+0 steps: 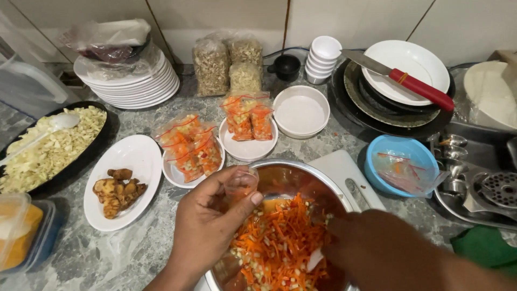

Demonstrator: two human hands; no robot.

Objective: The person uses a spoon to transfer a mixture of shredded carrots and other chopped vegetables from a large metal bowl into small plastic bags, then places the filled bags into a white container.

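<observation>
Head view: left hand [210, 223] fingers pinch clear bag [240, 183].

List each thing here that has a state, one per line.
left hand: holds a small clear bag open above the bowl
right hand: down in the shredded mix
steel bowl: holds shredded carrot mix
blue bowl: holds empty plastic bags
filled bags: packed, piled on small plates
knife: lying across stacked plates

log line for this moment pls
left hand: holds small clear bag | right hand: in steel bowl of shredded vegetable mix
</observation>
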